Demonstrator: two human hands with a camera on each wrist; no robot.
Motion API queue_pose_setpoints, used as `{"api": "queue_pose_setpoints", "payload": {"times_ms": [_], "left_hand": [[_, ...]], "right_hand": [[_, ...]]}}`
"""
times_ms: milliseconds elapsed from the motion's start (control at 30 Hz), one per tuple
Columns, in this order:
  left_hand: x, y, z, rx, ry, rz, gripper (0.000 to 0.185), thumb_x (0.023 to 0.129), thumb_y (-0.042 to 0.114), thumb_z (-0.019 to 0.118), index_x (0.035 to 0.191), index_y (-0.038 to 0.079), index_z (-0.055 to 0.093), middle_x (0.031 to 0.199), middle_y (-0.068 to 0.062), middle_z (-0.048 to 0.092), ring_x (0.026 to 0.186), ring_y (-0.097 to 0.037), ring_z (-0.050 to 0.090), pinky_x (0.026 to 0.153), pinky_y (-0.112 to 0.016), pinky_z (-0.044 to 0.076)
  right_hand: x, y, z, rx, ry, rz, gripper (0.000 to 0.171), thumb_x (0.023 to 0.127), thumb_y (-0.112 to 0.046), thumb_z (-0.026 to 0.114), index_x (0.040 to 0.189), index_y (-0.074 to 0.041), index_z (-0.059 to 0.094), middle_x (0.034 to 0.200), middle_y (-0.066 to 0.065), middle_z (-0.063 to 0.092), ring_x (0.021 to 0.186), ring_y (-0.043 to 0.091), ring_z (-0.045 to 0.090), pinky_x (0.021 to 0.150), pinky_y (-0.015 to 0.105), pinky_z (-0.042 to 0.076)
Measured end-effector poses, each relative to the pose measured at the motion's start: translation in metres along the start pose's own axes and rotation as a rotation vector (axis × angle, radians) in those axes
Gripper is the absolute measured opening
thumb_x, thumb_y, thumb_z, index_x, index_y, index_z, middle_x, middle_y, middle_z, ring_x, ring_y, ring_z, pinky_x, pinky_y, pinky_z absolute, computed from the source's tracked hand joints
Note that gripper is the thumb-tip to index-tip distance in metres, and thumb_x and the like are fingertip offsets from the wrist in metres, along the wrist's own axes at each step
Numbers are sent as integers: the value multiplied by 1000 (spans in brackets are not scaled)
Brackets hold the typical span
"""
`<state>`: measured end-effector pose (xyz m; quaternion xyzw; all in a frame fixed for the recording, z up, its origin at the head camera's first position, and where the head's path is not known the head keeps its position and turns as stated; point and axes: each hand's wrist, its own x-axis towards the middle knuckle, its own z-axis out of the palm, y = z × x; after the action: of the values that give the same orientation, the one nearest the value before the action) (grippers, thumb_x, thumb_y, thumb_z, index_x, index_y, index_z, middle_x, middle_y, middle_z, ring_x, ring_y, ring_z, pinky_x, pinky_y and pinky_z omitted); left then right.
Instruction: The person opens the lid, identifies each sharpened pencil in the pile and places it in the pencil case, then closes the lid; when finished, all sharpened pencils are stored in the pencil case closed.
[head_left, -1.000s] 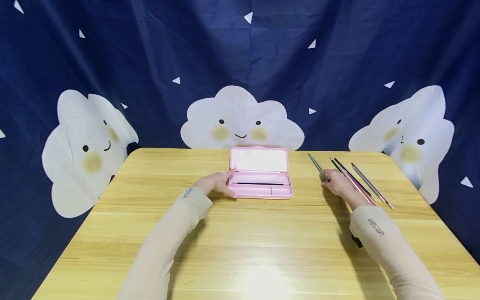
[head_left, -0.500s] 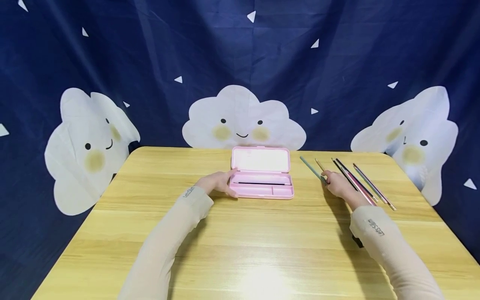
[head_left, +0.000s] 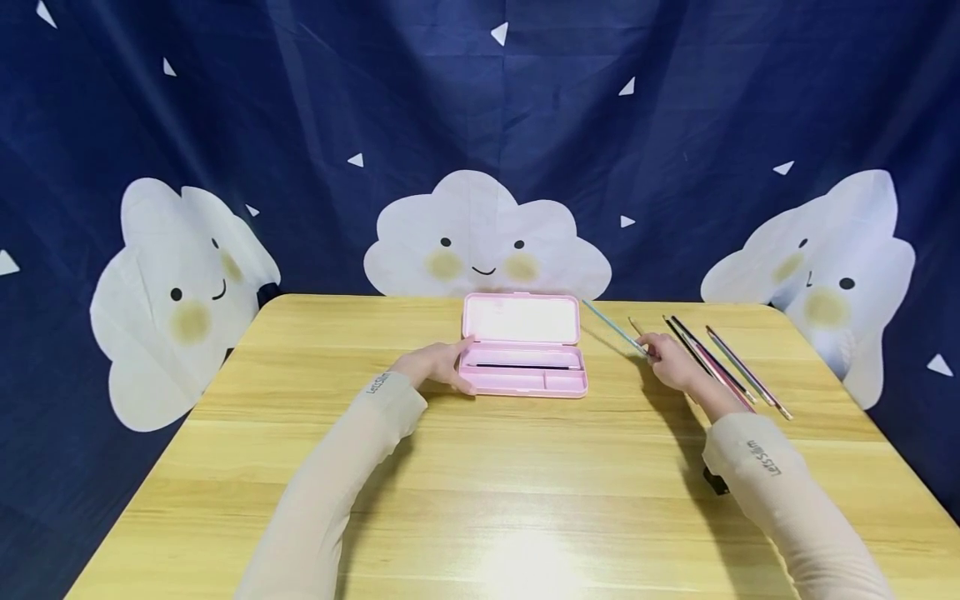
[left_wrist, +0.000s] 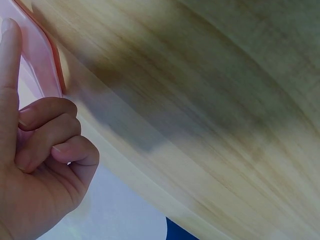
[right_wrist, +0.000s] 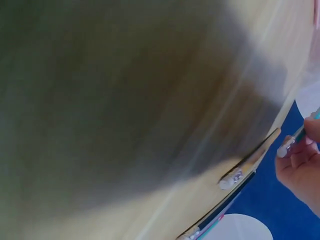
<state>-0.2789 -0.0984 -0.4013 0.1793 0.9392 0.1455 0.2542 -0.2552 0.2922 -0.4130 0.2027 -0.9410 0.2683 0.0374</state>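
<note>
A pink pencil case [head_left: 512, 384] lies with its lid up near the far side of the table, a dark pencil [head_left: 517, 367] in its long compartment. My left hand [head_left: 429, 365] holds the case's left end between thumb and index finger; the left wrist view shows the other fingers [left_wrist: 75, 142] folded in. To the right, my right hand [head_left: 673, 364] pinches a light blue pencil [head_left: 611, 326] by its lower end. That pencil slants up and left, its far tip close by the lid's right corner. In the right wrist view, its end [right_wrist: 284, 150] pokes out below the fingers.
A yellowish pencil [head_left: 636, 326] lies just beyond my right hand. Further right lie several loose pencils [head_left: 742, 367], some partly hidden by the hand and wrist. A dark blue curtain [head_left: 660, 167] with clouds hangs behind the table [head_left: 450, 483].
The light blue pencil has come away from the yellowish one, lifted and swung left toward the pencil case in my right hand. My left hand and the case stay put.
</note>
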Motion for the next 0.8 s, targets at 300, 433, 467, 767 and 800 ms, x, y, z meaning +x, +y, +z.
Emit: {"api": "queue_pose_setpoints", "payload": {"times_ms": [300, 433, 467, 767, 800], "left_hand": [[-1, 1, -1, -1, 1, -5, 107, 70, 48, 74, 148, 19, 6, 144, -20, 31, 130, -30, 34, 108, -40, 26], [-1, 2, -1, 3, 2, -5, 107, 70, 48, 74, 148, 19, 6, 144, -21, 31, 129, -30, 34, 108, -40, 27], [-1, 2, -1, 3, 2, -4, 107, 70, 48, 74, 148, 20, 6, 144, -21, 31, 129, -30, 35, 108, -40, 27], [0, 0, 0, 3, 0, -8, 109, 69, 49, 75, 148, 20, 6, 143, -19, 33, 129, -30, 34, 107, -40, 28], [0, 0, 0, 1, -1, -10, 109, 69, 49, 75, 148, 20, 6, 143, -19, 33, 129, -30, 34, 107, -41, 28]], "right_hand": [[9, -19, 6, 3, 1, -44, 24, 80, 15, 48, 102, 11, 55, 84, 21, 58, 79, 31, 53, 73, 44, 44], [15, -27, 12, 25, -26, -64, 22, 81, 14, 50, 101, 10, 56, 82, 19, 60, 72, 23, 51, 66, 34, 42], [17, -28, 13, 29, -31, -71, 22, 81, 14, 51, 101, 10, 57, 82, 18, 60, 71, 21, 50, 64, 33, 42], [32, -43, 27, 81, -71, -126, 19, 81, 13, 54, 98, 7, 61, 75, 11, 56, 69, 17, 47, 64, 32, 40], [33, -45, 29, 78, -76, -127, 19, 81, 12, 54, 97, 6, 62, 74, 10, 56, 68, 17, 46, 63, 31, 40]]}}
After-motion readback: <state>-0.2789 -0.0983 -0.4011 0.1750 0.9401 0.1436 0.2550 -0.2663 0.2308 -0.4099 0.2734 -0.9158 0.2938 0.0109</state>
